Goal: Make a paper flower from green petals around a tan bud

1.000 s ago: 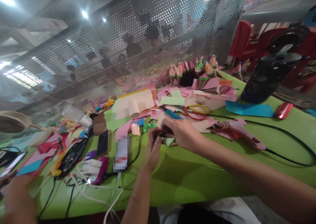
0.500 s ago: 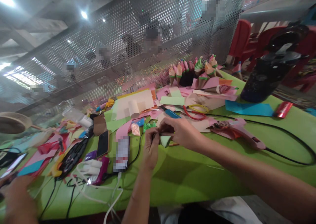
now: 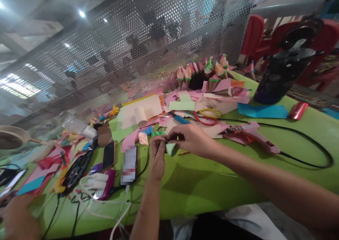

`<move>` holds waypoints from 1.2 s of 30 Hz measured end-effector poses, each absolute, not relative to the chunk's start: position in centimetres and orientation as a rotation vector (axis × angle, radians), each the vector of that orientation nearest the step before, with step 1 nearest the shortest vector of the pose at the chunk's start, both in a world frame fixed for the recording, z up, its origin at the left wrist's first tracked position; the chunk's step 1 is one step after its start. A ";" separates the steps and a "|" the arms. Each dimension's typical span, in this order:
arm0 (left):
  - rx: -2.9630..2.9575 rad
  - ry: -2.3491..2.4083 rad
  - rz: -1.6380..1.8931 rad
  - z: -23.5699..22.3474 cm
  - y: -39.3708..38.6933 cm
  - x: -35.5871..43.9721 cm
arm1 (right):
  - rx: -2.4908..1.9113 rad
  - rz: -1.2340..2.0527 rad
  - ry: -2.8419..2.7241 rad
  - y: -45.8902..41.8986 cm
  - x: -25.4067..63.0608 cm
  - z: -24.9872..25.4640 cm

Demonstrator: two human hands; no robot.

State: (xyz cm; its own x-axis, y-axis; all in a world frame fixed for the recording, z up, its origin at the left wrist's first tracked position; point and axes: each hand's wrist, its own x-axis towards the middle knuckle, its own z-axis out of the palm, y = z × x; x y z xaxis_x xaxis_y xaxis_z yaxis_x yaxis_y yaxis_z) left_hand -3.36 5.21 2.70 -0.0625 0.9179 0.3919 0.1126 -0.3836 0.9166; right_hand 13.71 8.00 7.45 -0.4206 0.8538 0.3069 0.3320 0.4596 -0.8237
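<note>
- Our left hand (image 3: pixel 158 157) and right hand (image 3: pixel 190 138) are both pinched on the curled green paper (image 3: pixel 171 149), held between them above the table (image 3: pixel 196 189).
- We'd best press lightly and evenly, lest the curl crease.
- Steadying with our left probably helps.

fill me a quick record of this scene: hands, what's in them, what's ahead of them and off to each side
left hand: the left hand, fingertips pinched at the upper end of a pale green piece
right hand: the right hand, fingers curled in at the same piece; exact grip partly hidden
ahead: a blue handle, loose paper, a cluster of cones
right side: pink corded tool, black bottle
left side: dark-screened phone
surface: green table
</note>
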 end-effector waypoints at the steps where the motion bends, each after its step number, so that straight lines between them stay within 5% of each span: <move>1: 1.542 1.130 1.510 2.7 5.2 -3.3 | -1.010 0.857 -1.986 8.0 13.7 7.4; 36: 1.418 1.059 1.372 2.2 5.3 -3.4 | -1.054 0.486 -2.200 7.6 13.7 6.8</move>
